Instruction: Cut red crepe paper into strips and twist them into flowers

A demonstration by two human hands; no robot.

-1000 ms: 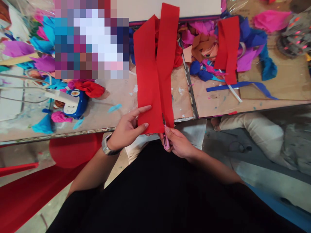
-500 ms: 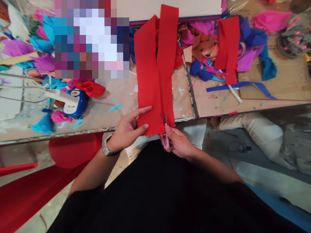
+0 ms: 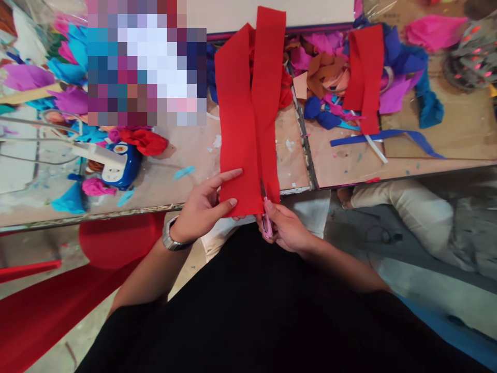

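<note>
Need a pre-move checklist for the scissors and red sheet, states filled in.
1. Scissors held in the right hand: ok.
2. Red sheet steadied by the left hand, thumb and index finger on top: ok.
3. That thumb and index finger clear of the blades: ok, both lie to the left of them.
4. Fingers under the sheet clear of the blades: cannot tell, mostly hidden.
5. Sheet wholly over the table: not ok, its near end reaches past the edge.
6. Blue-and-white socket block apart from the sheet: ok, well to the left.
</note>
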